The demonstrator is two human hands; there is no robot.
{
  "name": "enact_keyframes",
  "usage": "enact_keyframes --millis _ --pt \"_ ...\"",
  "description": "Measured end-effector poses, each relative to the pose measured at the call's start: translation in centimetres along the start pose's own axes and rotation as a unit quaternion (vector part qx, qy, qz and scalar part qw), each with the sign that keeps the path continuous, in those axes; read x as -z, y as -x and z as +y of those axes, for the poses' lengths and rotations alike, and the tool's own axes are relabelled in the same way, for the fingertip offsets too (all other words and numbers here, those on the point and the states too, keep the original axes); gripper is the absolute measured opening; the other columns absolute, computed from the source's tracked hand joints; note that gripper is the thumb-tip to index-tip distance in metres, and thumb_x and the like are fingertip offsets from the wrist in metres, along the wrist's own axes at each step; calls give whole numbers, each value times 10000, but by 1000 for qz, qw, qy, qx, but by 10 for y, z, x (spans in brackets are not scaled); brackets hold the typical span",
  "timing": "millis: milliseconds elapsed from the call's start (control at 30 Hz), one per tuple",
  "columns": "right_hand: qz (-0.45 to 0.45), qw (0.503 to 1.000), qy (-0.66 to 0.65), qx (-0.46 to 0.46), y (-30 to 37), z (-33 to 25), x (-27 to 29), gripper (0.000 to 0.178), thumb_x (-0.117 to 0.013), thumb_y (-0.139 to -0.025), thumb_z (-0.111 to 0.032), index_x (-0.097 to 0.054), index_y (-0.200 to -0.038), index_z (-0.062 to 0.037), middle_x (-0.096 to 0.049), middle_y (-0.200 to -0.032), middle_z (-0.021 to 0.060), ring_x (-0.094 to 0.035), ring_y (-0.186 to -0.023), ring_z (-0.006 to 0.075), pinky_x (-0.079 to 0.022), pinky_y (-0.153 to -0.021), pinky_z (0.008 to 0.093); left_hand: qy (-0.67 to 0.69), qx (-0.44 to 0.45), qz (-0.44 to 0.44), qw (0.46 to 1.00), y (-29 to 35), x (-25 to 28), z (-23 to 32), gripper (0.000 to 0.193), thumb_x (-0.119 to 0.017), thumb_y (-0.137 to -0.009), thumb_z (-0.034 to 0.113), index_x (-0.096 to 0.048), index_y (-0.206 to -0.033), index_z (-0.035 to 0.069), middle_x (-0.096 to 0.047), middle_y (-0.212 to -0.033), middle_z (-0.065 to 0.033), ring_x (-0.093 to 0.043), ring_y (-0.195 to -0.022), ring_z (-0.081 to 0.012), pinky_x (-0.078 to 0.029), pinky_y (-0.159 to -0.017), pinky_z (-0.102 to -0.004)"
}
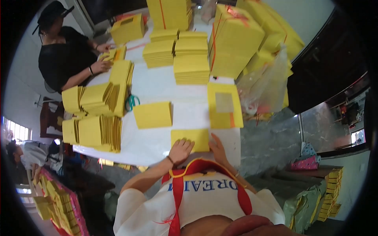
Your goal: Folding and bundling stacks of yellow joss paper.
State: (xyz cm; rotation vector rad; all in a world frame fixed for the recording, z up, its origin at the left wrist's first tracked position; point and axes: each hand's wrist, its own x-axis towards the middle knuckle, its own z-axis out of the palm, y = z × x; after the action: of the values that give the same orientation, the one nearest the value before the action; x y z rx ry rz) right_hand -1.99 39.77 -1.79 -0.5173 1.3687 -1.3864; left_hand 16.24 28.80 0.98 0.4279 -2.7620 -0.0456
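Note:
A flat yellow paper piece (189, 135), like a folded envelope, lies on the white table (151, 147) near its front edge. My left hand (182, 150) rests on it with the fingers laid flat. At its right edge is my right hand (217, 148), fingers stretched out and touching or very close to the paper. Farther left lies a single yellow folded sheet (153, 115). To the right, a larger yellow piece (212, 104) bears a grey rectangle and an orange strip.
Green-handled scissors (132, 102) lie beside stacks of yellow folded paper (98, 131) at the left. More stacks (191, 69) and tall tied bundles (234, 43) stand toward the back. A clear plastic bag (265, 84) hangs at the right edge. Across the table, a co-worker (65, 55) handles yellow paper.

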Motion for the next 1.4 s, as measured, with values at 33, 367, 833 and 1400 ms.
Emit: enact_keyframes --millis 33,367,833,1400 --pt "3 997 -72 -16 9 -23 -14 437 -476 -897 -149 -370 -1314 -69 -414 -1287 94 -418 -1170 195 -370 -948 308 10 6 14 1000 1 2 1 449 -529 -723 185 -521 -1146 36 -539 -975 -92 -502 -933 -255 -407 -772 -369" --pt "-170 984 -47 -8 -1 -121 -82 486 -451 -916 -159 -273 -1366 -126 -459 -1232 95 -479 -1087 182 -422 -897 326 8 55 118 991 6 107 -25 518 -539 -650 133 -532 -1161 50 -501 -800 -54 -478 -759 -234 -387 -646 -355" --pt "-270 946 -147 -102 -127 -35 -143 712 -292 -899 -566 -41 -1414 -143 -233 -1424 90 -363 -1223 353 -316 -980 480 -172 128 238 947 12 78 -148 475 -559 -658 72 -569 -1131 111 -564 -977 -12 -515 -859 -195 -383 -736 -333" --pt "-87 887 375 256 -125 -20 -138 299 -605 -763 -206 -631 -996 -20 -516 -1144 175 -540 -982 282 -449 -832 338 -51 231 30 971 30 21 -164 497 -541 -786 368 -485 -1194 90 -494 -1157 -134 -447 -1061 -308 -346 -852 -425"
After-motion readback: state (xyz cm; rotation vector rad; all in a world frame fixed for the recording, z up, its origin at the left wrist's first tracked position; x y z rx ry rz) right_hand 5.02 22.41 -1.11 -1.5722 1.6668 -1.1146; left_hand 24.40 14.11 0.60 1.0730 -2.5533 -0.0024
